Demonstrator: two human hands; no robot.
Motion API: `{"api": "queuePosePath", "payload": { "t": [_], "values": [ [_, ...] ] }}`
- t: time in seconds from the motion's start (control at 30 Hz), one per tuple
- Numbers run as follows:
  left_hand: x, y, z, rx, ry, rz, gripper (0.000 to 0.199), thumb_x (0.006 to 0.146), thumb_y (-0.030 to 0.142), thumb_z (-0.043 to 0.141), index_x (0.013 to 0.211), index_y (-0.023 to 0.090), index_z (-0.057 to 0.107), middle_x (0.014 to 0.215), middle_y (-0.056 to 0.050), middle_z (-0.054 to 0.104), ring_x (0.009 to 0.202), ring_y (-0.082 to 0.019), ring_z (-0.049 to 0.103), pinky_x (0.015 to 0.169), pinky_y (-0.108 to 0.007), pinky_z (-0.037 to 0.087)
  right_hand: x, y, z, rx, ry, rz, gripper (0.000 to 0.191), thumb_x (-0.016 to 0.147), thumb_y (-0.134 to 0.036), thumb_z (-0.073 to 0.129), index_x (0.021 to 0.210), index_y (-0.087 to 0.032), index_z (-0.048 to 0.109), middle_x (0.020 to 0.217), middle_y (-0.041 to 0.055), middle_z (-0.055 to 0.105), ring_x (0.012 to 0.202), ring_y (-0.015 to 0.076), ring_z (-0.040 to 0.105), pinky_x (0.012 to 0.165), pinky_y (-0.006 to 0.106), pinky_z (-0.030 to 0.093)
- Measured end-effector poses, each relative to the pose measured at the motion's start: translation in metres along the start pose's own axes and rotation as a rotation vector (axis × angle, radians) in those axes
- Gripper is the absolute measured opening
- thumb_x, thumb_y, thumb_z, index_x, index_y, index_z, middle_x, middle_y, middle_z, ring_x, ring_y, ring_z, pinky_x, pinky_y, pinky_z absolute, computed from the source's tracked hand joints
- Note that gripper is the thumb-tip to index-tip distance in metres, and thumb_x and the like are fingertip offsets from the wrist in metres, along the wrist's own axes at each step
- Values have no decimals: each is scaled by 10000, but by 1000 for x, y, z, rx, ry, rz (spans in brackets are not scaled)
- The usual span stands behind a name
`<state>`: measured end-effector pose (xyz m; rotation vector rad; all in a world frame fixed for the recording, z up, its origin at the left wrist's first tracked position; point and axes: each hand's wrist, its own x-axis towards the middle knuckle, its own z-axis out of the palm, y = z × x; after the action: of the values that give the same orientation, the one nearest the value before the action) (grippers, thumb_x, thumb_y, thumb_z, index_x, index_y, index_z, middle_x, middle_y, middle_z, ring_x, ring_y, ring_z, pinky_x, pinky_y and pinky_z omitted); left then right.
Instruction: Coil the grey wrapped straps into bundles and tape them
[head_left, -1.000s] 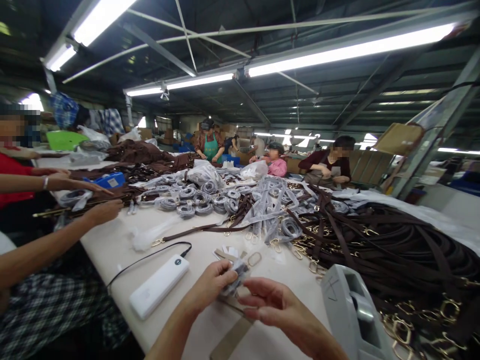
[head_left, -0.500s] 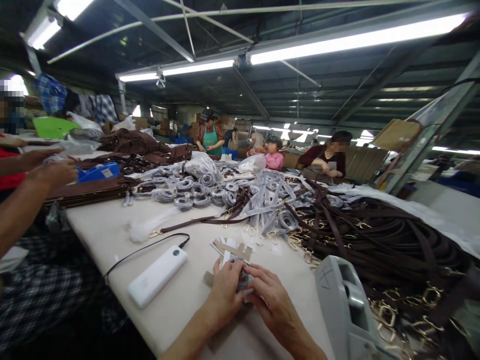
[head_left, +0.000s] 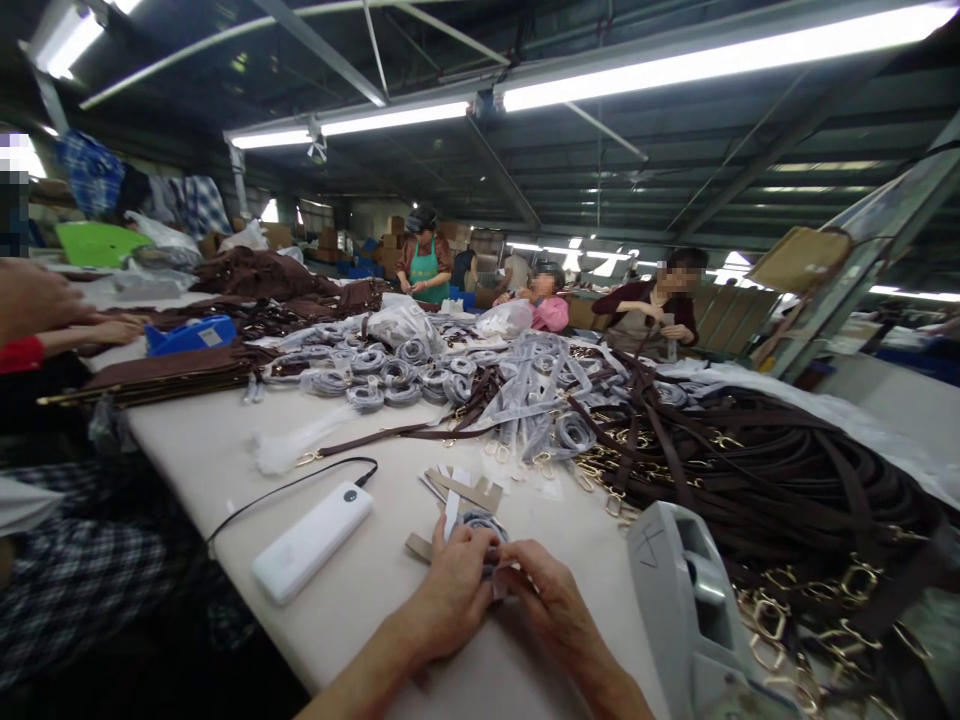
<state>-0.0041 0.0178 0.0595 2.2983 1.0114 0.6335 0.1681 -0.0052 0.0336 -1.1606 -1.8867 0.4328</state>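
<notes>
both hands (head_left: pixel 496 592) on what seems a wrapped coil (head_left: pixel 484 524)

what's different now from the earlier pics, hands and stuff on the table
The right hand, at first open beside the coil, moved in and closed on it, alongside the left hand. At the left edge, a co-worker's hand drew back leftward. The power bank and grey dispenser stayed put.

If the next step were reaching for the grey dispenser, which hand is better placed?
Right, I'd judge. The right hand is nearer the grey dispenser, with bare tabletop between; the left hand lies beyond it. Both are at the grey coil, so the left might steady that.
</notes>
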Motion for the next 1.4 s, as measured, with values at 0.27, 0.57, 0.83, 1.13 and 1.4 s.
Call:
{"api": "queuePosePath", "payload": {
  "t": [0.27,0.57,0.83,1.13,1.4],
  "values": [
    [1,-1,-8,-75,-70,28,391,748,92,487,1108,244,490,1146,-64,611,1173,-261,507,1143,-614,5,2,-2,3,-22,43,72,157,911,-229,504,803,-222,617,760,21,642,730,184,595,676,272,455],
    [2,-13,6,-91,-6,14,467,714,154,580,1160,224,461,1126,-69,602,1137,-247,527,1160,-543,-2,3,1,7,-77,82,79,136,895,-217,490,826,-212,607,753,20,633,704,180,578,660,275,434],
    [6,-11,4,-160,53,9,300,747,203,570,1037,242,506,930,-11,643,971,-240,597,1148,-539,85,8,-14,-11,-130,106,-50,158,911,-195,501,829,-224,633,884,52,690,870,219,587,789,342,441],
    [9,-19,4,-81,122,5,234,698,102,531,901,210,577,978,-52,655,992,-244,570,1115,-508,197,-23,-51,-34,334,-136,279,225,901,-418,569,885,-208,650,968,65,614,709,157,594,602,268,493],
    [14,-12,15,132,157,155,107,767,120,584,837,202,578,850,-41,651,955,-260,559,1109,-553,177,-19,-45,-12,1224,46,1138,647,739,-801,540,788,-156,557,692,58,646,545,154,659,469,225,505]
  ]
}}
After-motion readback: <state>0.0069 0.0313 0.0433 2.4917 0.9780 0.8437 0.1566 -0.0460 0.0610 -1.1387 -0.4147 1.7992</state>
